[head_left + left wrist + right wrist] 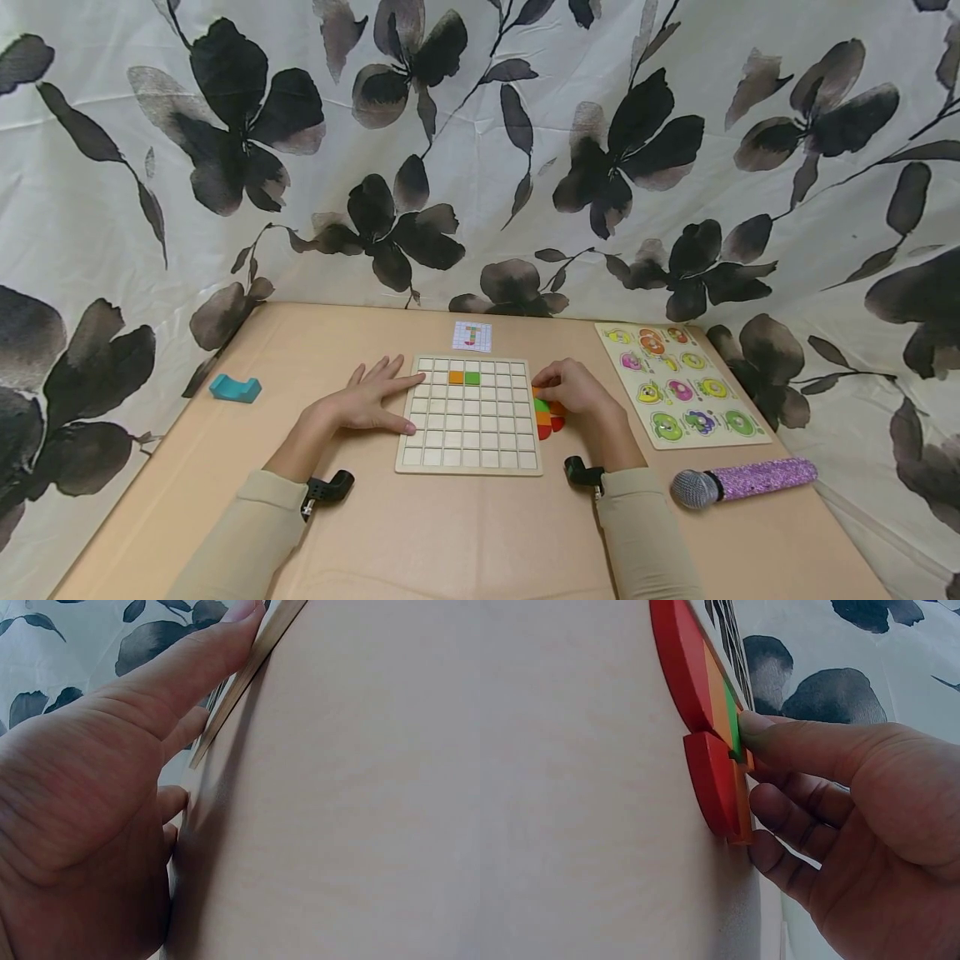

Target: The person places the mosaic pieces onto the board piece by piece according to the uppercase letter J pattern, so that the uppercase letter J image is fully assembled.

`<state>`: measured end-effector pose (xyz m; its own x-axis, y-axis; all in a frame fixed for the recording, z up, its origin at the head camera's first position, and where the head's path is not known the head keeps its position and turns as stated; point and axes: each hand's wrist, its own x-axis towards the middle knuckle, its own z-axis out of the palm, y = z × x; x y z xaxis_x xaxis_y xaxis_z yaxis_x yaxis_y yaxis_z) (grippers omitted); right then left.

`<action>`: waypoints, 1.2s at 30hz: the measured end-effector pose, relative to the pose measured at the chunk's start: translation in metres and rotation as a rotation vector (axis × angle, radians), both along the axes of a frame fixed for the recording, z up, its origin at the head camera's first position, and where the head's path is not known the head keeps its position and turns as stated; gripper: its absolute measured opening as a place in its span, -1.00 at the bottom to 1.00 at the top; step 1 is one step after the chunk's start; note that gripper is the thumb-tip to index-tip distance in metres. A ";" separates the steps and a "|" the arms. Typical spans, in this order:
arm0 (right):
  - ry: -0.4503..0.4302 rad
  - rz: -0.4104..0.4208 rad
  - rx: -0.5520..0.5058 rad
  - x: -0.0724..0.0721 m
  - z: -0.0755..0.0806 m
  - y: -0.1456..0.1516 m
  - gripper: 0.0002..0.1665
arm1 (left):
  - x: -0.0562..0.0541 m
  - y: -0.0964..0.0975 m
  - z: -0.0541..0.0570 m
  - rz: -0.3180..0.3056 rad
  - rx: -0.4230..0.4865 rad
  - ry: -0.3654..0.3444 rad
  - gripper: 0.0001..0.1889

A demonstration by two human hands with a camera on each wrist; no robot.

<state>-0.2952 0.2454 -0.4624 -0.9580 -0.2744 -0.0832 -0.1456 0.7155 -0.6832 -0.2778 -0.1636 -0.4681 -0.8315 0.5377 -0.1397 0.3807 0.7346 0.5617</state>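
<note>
A pale gridded board (pixel 468 450) lies on the table, with an orange square (pixel 456 377) and a green square (pixel 472 378) side by side in its upper rows. My left hand (pixel 367 398) has its fingers spread; thumb and index finger rest on the board's left edge. At the board's right side my right hand (pixel 581 392) is over a small group of coloured pieces. Among these are red curved pieces (pixel 682 671) and a green piece (pixel 731 720). Thumb and fingers pinch a small orange piece (pixel 750 760), mostly covered by the fingertips.
Behind the board lies a small card (pixel 472 337) with a coloured figure on a grid. A sheet of cartoon stickers (pixel 652 433) and a purple glittery microphone (pixel 765 479) lie on the right. A teal block (pixel 235 388) sits at the left. Floral cloth (pixel 510 192) hangs behind the table.
</note>
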 end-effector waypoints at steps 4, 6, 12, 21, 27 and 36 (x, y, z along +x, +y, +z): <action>-0.001 -0.007 -0.002 0.000 0.000 0.000 -0.80 | -0.001 0.000 -0.001 -0.001 -0.004 0.005 0.05; -0.001 -0.010 -0.003 0.000 0.000 -0.001 -0.80 | -0.001 0.000 -0.001 -0.002 -0.005 0.005 0.05; 0.005 0.004 0.007 -0.001 0.000 -0.001 -0.81 | 0.000 0.000 0.000 0.000 -0.004 -0.001 0.05; 0.027 0.059 -0.001 -0.004 -0.004 0.000 -0.89 | 0.000 0.000 -0.001 0.001 -0.004 0.003 0.05; 0.008 0.066 -0.015 -0.005 -0.004 0.001 -0.89 | 0.000 0.001 -0.001 0.002 -0.006 0.001 0.05; -0.024 0.071 -0.022 -0.003 0.001 0.001 -0.81 | -0.001 0.001 -0.001 -0.003 -0.009 0.014 0.05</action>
<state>-0.2979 0.2468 -0.4619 -0.9337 -0.3440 -0.0992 -0.1791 0.6888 -0.7025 -0.2785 -0.1624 -0.4690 -0.8320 0.5387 -0.1327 0.3906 0.7387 0.5493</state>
